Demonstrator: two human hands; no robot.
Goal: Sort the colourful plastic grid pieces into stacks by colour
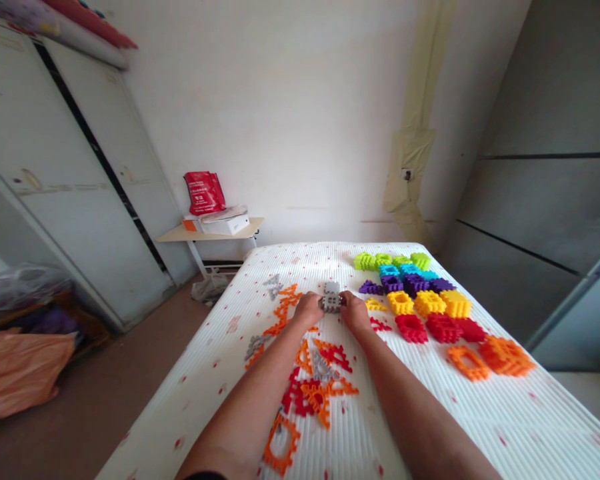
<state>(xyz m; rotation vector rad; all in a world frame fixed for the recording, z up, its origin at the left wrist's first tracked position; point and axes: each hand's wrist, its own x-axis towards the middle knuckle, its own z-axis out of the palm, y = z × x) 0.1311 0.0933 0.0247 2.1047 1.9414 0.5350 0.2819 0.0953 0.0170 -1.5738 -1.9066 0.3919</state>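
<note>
1. Mattress point(405, 427) bears the gray window-patterned block point(332, 304), set between the person's 2 hands; a plainer gray piece point(331, 287) is just beyond it, and whether those 2 interlock I cannot tell.
2. Left hand point(309, 309) pinches the block's left side, right hand point(354, 311) its right; fingers are drawn narrow around it, but how hard they press is hidden.
3. Uneven pressure from the 2 sides could skew the block's notched teeth and pop a wall loose.
4. The mattress beneath the block is probably soft, so downward force may tilt it.
5. Left of the block, orange pieces point(282, 312) lie close to the left hand; a slipping wrist could scatter them.
6. Nearer the person than the block, red pieces point(294, 393) could be dragged by a lowered forearm.
7. Right of the block, yellow cubes point(457, 304) stand in a row that a sideways elbow might disorder.
</note>
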